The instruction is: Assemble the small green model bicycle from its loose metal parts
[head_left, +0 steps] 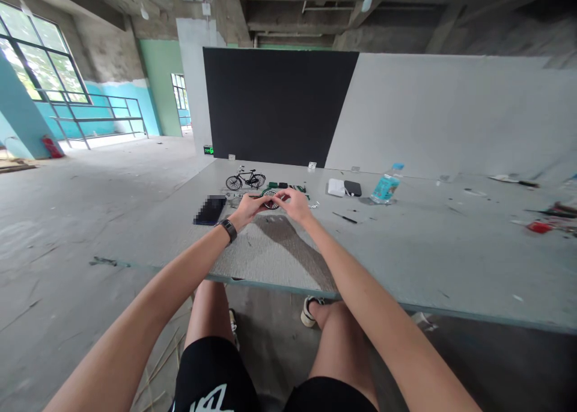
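Between my two hands, above the table [216, 250], is a small spoked model bicycle wheel [270, 200]. My left hand [250, 208], with a dark watch on its wrist, pinches the wheel from the left. On the other side, my right hand [294, 203] has its thumb and fingertips closed at the wheel's rim; whether they grip anything smaller there is too fine to see. A black model bicycle [246, 178] stands upright just behind my left hand. Green and dark parts [297, 187] lie behind the hands, partly hidden by them.
A phone-like dark slab [210, 210] lies left of my hands. To the right are a thin screwdriver [345, 218], a white case [336, 187], a dark case [353, 188] and a water bottle [386, 185]. Tools with a red part [539, 226] lie far right. A black panel [279, 106] stands behind.
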A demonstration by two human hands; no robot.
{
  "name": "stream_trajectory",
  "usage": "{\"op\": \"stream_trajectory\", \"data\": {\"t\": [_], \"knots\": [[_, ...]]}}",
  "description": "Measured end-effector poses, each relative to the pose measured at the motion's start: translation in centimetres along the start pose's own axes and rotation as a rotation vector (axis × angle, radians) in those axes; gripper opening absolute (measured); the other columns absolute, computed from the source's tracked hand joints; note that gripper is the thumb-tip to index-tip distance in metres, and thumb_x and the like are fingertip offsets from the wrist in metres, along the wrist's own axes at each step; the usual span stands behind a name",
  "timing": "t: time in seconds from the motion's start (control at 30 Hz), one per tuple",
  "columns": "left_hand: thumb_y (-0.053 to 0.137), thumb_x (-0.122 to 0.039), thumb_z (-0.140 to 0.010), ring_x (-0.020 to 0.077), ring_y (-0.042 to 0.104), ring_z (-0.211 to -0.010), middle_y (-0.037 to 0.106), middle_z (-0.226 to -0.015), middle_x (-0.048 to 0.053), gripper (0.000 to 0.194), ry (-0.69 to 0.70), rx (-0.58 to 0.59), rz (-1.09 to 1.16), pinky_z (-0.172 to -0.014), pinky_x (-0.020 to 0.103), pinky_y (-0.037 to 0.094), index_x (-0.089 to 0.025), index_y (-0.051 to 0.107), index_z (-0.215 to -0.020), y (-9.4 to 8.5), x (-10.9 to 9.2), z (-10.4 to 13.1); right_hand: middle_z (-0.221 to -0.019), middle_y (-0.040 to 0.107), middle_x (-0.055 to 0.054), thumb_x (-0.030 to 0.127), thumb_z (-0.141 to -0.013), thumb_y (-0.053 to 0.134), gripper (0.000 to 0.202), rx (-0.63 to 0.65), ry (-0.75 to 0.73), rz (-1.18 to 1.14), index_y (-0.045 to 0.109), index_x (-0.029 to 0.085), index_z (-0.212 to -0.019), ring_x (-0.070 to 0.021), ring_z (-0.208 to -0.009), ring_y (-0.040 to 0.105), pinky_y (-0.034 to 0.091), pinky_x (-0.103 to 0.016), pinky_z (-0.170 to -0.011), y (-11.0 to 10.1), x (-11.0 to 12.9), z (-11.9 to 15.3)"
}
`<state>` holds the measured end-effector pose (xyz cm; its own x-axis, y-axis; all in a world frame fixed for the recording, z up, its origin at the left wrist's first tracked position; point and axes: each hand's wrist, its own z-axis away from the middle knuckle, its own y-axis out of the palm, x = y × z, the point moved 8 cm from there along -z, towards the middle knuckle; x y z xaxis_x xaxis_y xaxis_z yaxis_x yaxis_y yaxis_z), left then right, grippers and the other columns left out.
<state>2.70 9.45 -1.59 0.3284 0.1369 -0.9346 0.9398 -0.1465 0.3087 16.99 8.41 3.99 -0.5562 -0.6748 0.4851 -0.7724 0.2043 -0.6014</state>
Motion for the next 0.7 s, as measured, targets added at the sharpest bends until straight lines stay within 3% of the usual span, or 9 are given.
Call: {"op": "stream_trajectory", "data": {"t": [0.2,0.7], "knots": [[0.086,-0.029,-0.068,0.0169,0.067,-0.075,0.073,-0.077,0.01,0.021,-0.007,0.001,-0.013,-0.083,0.034,0.055,-0.011,0.075,-0.07,0.0,-0.1,0.1,-0.091,0.072,-0.008,0.044,-0.094,0.063,0.027,0.015,-0.106,0.087,0.071,0.019,-0.086,-0.0203,-0.081,0.064,0.049,-0.033,-0.078,-0.1,1.0,0.1],[0.085,-0.03,-0.071,0.0172,0.067,-0.075,0.072,-0.077,0.01,0.023,-0.024,0.025,-0.013,-0.085,0.036,0.054,-0.01,0.073,-0.069,0.8,-0.5,0.4,-0.103,0.068,-0.007,0.032,-0.1,0.056,0.016,0.089,-0.221,0.389,0.068,0.022,-0.095,-0.0222,-0.094,0.063,0.044,-0.035,-0.086,-0.1,2.3,0.4]]}}
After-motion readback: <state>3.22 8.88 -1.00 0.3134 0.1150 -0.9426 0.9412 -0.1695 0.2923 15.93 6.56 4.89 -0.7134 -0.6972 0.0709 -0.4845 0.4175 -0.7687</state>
